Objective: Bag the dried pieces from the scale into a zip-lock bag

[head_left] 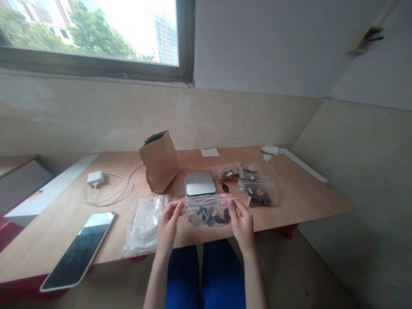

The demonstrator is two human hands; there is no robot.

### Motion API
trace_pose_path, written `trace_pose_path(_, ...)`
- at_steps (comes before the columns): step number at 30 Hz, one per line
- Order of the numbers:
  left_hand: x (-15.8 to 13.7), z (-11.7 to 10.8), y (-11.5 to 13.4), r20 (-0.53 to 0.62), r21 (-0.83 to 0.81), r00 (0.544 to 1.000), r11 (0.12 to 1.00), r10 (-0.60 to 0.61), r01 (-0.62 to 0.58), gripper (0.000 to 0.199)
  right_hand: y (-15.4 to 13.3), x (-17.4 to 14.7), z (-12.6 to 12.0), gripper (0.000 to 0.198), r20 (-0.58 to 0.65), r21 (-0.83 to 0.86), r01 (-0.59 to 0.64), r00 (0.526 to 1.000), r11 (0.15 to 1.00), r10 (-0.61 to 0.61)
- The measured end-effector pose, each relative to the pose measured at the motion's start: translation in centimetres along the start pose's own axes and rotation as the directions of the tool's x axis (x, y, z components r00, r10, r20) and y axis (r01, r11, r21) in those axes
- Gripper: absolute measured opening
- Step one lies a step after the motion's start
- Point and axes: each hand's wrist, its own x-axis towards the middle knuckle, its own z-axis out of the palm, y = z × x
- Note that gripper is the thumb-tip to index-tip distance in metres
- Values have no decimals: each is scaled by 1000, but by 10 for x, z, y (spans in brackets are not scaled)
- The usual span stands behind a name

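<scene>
wooden table [305, 201], paper bag [160, 162], scale [200, 183], tablet [79, 249]

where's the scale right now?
In the head view, the scale sits mid-table, right of the paper bag, left of the filled zip bags, just beyond both hands.

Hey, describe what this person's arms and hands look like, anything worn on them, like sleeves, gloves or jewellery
Both forearms are bare up to the bottom edge of the picture, with no sleeves in sight. The left hand and the right hand wear no gloves. No watch, bracelet or ring shows on either one, though the picture is too small to rule out a thin ring. Below the arms, blue trousers cover the legs.
</scene>
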Motion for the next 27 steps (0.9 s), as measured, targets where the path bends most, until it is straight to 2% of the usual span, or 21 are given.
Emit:
trace_pose_path(5,4,-1,5,19,-54,1000,998,13,-12,32,5,0,-1,33,-34,70,-135,990,988,137)
trace_pose_path(11,7,1,11,-32,0,999,999,43,-43,33,21,1,5,37,-11,126,-227,973,966,230)
trace_pose_path(17,4,-1,7,-86,105,994,992,74,-65,33,38,0,9,44,2,111,-211,977,971,212)
trace_pose_path(27,1,-4,-6,-113,140,993,990,28,-12,36,47,-4,12,38,76,118,-189,981,975,181)
